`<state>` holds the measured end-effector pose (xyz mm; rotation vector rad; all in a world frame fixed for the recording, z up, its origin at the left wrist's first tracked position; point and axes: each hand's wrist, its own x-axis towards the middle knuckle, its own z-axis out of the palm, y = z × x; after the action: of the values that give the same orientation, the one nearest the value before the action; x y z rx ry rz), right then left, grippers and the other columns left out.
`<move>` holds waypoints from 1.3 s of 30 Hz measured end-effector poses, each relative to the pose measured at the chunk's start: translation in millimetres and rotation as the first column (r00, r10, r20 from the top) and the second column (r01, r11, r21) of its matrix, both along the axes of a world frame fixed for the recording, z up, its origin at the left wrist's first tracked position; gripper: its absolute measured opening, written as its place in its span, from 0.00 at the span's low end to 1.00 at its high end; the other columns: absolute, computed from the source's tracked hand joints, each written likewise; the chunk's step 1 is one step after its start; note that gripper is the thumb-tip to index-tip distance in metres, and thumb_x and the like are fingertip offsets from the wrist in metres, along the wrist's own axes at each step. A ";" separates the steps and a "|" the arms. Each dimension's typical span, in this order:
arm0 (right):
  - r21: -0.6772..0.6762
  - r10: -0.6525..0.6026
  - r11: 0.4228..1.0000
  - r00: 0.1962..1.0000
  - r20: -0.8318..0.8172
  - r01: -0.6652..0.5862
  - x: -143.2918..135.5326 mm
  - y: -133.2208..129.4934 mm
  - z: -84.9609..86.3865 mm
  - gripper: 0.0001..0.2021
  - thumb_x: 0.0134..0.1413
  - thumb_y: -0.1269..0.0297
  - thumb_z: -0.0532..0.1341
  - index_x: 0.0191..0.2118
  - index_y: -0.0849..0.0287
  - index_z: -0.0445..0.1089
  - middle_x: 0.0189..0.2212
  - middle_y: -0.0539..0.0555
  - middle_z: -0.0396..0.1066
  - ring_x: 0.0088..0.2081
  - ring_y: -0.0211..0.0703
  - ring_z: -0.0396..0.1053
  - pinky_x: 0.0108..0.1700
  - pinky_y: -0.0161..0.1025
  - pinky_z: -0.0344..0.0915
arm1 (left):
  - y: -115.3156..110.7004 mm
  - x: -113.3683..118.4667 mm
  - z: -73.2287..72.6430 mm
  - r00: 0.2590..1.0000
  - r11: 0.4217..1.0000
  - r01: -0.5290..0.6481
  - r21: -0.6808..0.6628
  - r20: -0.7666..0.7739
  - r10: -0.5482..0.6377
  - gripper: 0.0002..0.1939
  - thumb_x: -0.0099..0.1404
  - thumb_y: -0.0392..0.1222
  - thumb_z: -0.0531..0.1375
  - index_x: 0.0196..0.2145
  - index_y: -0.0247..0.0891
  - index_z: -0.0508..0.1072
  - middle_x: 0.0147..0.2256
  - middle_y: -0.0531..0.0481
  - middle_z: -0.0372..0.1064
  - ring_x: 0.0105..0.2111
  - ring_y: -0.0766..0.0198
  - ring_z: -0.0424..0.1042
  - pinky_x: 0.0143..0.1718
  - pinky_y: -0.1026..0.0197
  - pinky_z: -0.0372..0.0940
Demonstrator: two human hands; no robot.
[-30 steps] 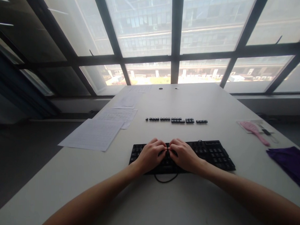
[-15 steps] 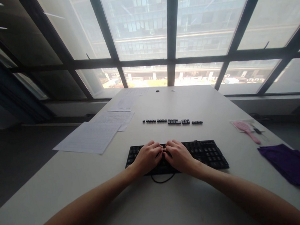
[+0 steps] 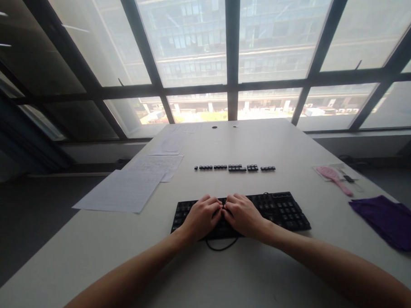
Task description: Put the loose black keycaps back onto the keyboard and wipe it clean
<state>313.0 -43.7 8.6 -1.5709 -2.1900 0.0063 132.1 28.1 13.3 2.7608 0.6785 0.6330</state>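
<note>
A black keyboard (image 3: 284, 214) lies across the white table, tilted slightly, with a loop of its cable (image 3: 221, 250) showing at the near edge. My left hand (image 3: 204, 216) rests over its middle, fingers curled together and closed. Close beside it, my right hand (image 3: 243, 214) is also closed on the same spot, the two sets of fingertips nearly meeting. What the fingers pinch, if anything, is hidden by the hands. Beyond the keyboard, loose black keycaps (image 3: 237, 168) stand in a row, sorted into several groups.
Sheets of paper (image 3: 122, 191) lie along the table's left side. At the right are a pink hairbrush (image 3: 335, 178), a small black item (image 3: 348, 178) with a loop, and a folded purple cloth (image 3: 388, 221). Large windows (image 3: 268, 38) rise behind the far edge.
Both hands stay at the same place on the keyboard, with only slight finger movement. The view has shifted a little; the keycap row stands unchanged.
</note>
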 end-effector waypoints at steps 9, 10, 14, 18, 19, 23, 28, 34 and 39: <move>0.004 -0.042 0.999 0.967 -0.252 0.045 26.1 15.5 5.8 0.08 0.65 0.69 0.59 0.42 0.57 0.77 0.37 0.55 0.76 0.40 0.45 0.71 0.45 0.40 0.65 | 38.4 2.0 6.3 0.993 0.975 -0.081 -0.209 0.073 0.098 0.05 0.64 0.38 0.64 0.38 0.40 0.79 0.38 0.50 0.79 0.39 0.58 0.73 0.48 0.55 0.68; 0.007 -0.084 0.996 0.956 -0.282 0.089 35.3 24.2 8.9 0.09 0.65 0.70 0.59 0.43 0.57 0.77 0.38 0.55 0.76 0.40 0.44 0.72 0.45 0.39 0.65 | 49.8 6.0 9.0 0.989 0.972 -0.101 -0.214 0.087 0.122 0.06 0.64 0.39 0.64 0.40 0.40 0.79 0.39 0.49 0.79 0.38 0.59 0.74 0.46 0.55 0.69; -0.015 -0.284 0.958 0.939 -0.192 0.287 72.1 71.4 17.8 0.10 0.64 0.70 0.59 0.42 0.59 0.79 0.39 0.57 0.76 0.40 0.45 0.73 0.45 0.39 0.64 | 97.4 39.3 16.1 0.979 0.975 -0.192 -0.114 0.052 0.199 0.10 0.65 0.38 0.64 0.43 0.39 0.81 0.41 0.47 0.80 0.40 0.58 0.75 0.49 0.55 0.69; -0.050 -0.351 0.936 0.936 -0.023 0.349 91.1 114.2 14.1 0.10 0.65 0.70 0.60 0.43 0.59 0.80 0.42 0.60 0.75 0.45 0.48 0.72 0.46 0.39 0.64 | 129.2 83.3 10.7 0.976 0.974 -0.216 -0.064 0.008 0.216 0.10 0.65 0.37 0.65 0.43 0.39 0.83 0.43 0.44 0.79 0.45 0.54 0.75 0.54 0.52 0.67; -0.049 -0.349 0.936 0.937 -0.009 0.348 92.8 121.7 11.5 0.10 0.64 0.70 0.60 0.43 0.59 0.80 0.43 0.60 0.75 0.46 0.49 0.71 0.46 0.39 0.64 | 133.6 92.3 7.8 0.977 0.976 -0.213 -0.055 -0.004 0.213 0.09 0.65 0.37 0.65 0.43 0.39 0.83 0.43 0.43 0.79 0.45 0.53 0.74 0.54 0.52 0.67; -0.042 -0.322 0.945 0.946 0.034 0.324 95.1 140.3 0.2 0.08 0.63 0.70 0.63 0.41 0.60 0.81 0.43 0.61 0.74 0.49 0.51 0.69 0.47 0.40 0.64 | 141.7 113.6 -4.8 0.977 0.978 -0.207 -0.029 -0.047 0.206 0.09 0.65 0.35 0.64 0.41 0.39 0.84 0.42 0.41 0.77 0.48 0.51 0.72 0.52 0.53 0.67; -0.043 -0.283 0.957 0.958 0.053 0.286 95.5 149.0 -6.4 0.08 0.62 0.70 0.63 0.38 0.59 0.81 0.42 0.61 0.75 0.48 0.51 0.68 0.48 0.41 0.64 | 144.3 116.8 -12.4 0.975 0.977 -0.210 -0.026 -0.076 0.208 0.09 0.67 0.35 0.63 0.38 0.38 0.84 0.42 0.40 0.76 0.48 0.50 0.70 0.49 0.53 0.68; -0.038 -0.239 0.970 0.970 0.051 0.241 92.7 147.5 -7.3 0.10 0.62 0.72 0.61 0.35 0.59 0.81 0.41 0.61 0.76 0.47 0.51 0.68 0.47 0.41 0.64 | 140.4 113.2 -11.3 0.977 0.978 -0.202 -0.050 -0.073 0.198 0.09 0.67 0.36 0.63 0.40 0.42 0.85 0.44 0.44 0.79 0.48 0.52 0.71 0.52 0.54 0.66; -0.045 -0.195 0.979 0.980 0.044 0.197 89.7 145.4 -4.3 0.08 0.59 0.73 0.64 0.31 0.58 0.80 0.35 0.58 0.79 0.44 0.50 0.69 0.46 0.40 0.63 | 135.9 108.8 -1.9 0.969 0.964 -0.243 -0.106 -0.079 0.236 0.07 0.63 0.36 0.67 0.37 0.42 0.85 0.37 0.46 0.81 0.44 0.52 0.75 0.50 0.54 0.68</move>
<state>402.7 101.7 4.3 -1.8229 -2.0687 -0.0318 241.0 164.1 11.4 2.6246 1.0416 0.5314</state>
